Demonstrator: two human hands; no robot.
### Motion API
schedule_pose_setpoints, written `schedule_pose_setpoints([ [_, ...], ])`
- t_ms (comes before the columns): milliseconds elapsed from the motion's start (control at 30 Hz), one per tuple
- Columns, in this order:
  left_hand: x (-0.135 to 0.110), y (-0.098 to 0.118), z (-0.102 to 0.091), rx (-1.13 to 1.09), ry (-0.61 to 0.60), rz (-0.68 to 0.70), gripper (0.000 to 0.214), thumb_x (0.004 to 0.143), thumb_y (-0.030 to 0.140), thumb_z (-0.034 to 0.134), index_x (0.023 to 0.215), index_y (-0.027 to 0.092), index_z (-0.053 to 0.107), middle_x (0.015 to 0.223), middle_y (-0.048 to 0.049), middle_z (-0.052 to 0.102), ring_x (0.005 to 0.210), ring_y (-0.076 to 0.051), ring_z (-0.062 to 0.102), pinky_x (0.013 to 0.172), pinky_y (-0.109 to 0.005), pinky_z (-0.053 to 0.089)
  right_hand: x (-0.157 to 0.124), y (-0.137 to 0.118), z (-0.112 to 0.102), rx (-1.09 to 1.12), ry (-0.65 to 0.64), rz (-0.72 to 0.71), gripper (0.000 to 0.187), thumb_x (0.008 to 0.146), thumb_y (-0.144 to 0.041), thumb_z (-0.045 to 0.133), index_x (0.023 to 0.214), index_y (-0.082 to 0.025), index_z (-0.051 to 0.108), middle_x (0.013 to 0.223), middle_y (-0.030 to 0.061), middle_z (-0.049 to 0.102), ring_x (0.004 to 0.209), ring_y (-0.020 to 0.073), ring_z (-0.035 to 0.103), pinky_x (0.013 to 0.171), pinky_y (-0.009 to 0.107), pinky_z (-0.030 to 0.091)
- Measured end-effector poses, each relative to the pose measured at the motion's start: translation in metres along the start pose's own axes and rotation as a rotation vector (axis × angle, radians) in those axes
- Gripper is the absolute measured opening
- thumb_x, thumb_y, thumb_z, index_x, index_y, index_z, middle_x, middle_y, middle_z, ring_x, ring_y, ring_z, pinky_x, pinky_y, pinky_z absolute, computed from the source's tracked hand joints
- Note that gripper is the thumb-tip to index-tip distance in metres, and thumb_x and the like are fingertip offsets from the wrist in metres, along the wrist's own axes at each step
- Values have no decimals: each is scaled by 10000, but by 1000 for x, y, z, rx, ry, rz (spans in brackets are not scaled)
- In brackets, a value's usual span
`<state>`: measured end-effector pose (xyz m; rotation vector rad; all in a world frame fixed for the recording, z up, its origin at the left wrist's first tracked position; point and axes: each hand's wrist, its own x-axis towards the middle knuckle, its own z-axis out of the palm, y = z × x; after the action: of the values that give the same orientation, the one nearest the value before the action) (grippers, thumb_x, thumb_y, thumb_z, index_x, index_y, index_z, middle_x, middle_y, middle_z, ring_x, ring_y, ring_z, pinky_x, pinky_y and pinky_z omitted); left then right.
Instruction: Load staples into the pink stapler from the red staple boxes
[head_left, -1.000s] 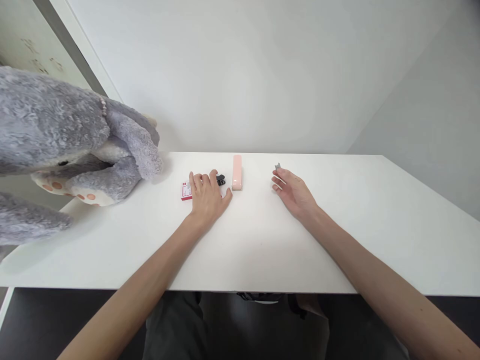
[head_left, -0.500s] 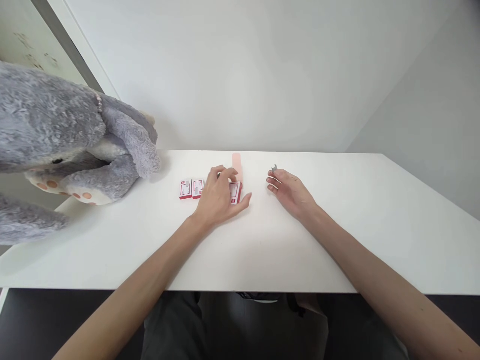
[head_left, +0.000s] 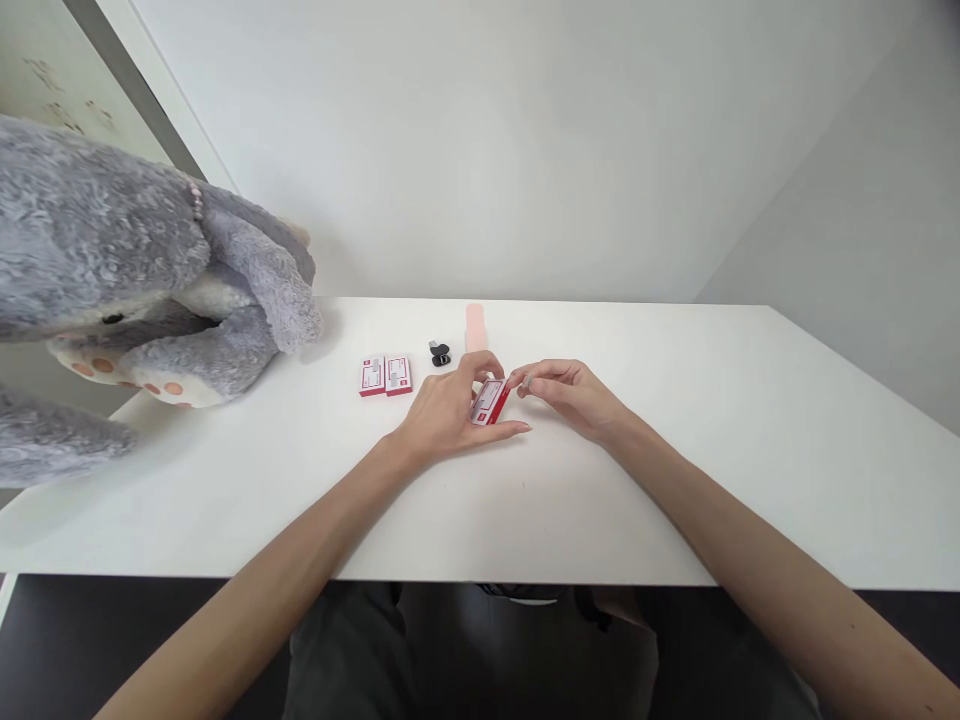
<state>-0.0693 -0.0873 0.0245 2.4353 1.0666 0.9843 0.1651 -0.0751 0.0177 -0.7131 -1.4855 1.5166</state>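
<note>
My left hand (head_left: pixel 450 412) grips a small red and white box (head_left: pixel 490 401) just above the white table (head_left: pixel 675 480), fingers curled round it. My right hand (head_left: pixel 566 392) has come in from the right, its fingertips pinched at the box's right end. Two more red and white boxes (head_left: pixel 385 376) lie side by side to the left. Behind the hands lie a small black clip (head_left: pixel 440 353) and a pink stapler (head_left: pixel 475 326), partly hidden by my left fingers.
A large grey plush toy (head_left: pixel 142 290) sits on the table's left end. A white wall stands right behind the table. The table's front edge runs close to my lap.
My left hand picked one box from near the clip and carried it right and toward me. My right hand moved left to meet it. The small grey item near my right hand is no longer seen.
</note>
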Motion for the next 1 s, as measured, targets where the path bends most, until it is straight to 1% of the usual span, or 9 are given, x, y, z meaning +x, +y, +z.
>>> schedule_pose_setpoints([
  [233, 3, 4, -2, 73, 10, 38, 738, 756, 691, 805, 1262, 271, 469, 1205, -85, 698, 1024, -289, 739, 815, -423, 592, -1, -4, 4, -9, 3, 54, 239, 770, -512, 889, 899, -313, 857, 1167, 32, 806, 1111, 273, 714, 1051, 488, 532],
  [333, 4, 3, -3, 66, -2, 37, 781, 744, 671, 832, 1294, 267, 453, 1243, -99, 670, 1075, -304, 720, 855, -441, 584, -1, -5, 5, 8, 3, 33, 234, 790, -500, 879, 922, -308, 860, 1200, 33, 799, 1147, 286, 713, 1079, 519, 537],
  [433, 5, 1, -3, 46, 2, 53, 810, 741, 646, 851, 1320, 279, 422, 1338, -118, 613, 1095, -296, 708, 833, -429, 587, -2, -6, 6, -6, 41, 5, 210, 806, -478, 873, 912, -298, 860, 1186, 38, 802, 1144, 292, 718, 1094, 542, 535],
  [533, 5, -1, -2, 20, 13, 86, 802, 744, 648, 850, 1312, 287, 413, 1440, -142, 541, 1085, -274, 708, 789, -404, 593, -2, -7, 7, -39, 71, 13, 227, 797, -483, 877, 919, -292, 861, 1142, 46, 809, 1084, 285, 735, 1040, 539, 573],
  [633, 5, -2, -2, 0, 17, 108, 804, 740, 644, 855, 1313, 295, 410, 1472, -151, 517, 1126, -282, 703, 768, -395, 601, -3, -8, 10, -91, 40, 35, 258, 791, -501, 874, 937, -289, 862, 1109, 51, 813, 1050, 280, 736, 957, 503, 608],
  [700, 4, -1, -2, -25, 6, 106, 793, 756, 628, 851, 1327, 306, 405, 1497, -154, 503, 1164, -291, 699, 772, -399, 610, -4, -8, 11, -130, 24, 41, 269, 792, -515, 869, 934, -287, 862, 1076, 49, 817, 1011, 272, 743, 952, 482, 598],
  [833, 3, 3, -2, -75, 14, 100, 809, 779, 582, 855, 1380, 311, 387, 1552, -159, 479, 1286, -307, 651, 866, -422, 626, -3, -7, 10, -133, 66, 24, 248, 794, -508, 872, 914, -290, 861, 1008, 37, 823, 987, 263, 749, 1007, 471, 559],
  [900, 4, 4, -3, -46, 30, 81, 791, 798, 557, 850, 1397, 298, 404, 1534, -143, 520, 1294, -300, 649, 934, -434, 615, -2, -5, 7, -76, 99, 5, 232, 802, -499, 870, 910, -294, 859, 1013, 34, 820, 1018, 264, 740, 1023, 471, 555],
  [1000, 5, 4, -2, 38, 55, 54, 640, 907, 515, 758, 1419, 281, 452, 1465, -107, 618, 1260, -279, 677, 1015, -452, 581, 0, -3, 3, 16, 142, -3, 250, 791, -520, 873, 884, -288, 854, 1027, 39, 813, 1045, 261, 723, 1020, 463, 565],
])
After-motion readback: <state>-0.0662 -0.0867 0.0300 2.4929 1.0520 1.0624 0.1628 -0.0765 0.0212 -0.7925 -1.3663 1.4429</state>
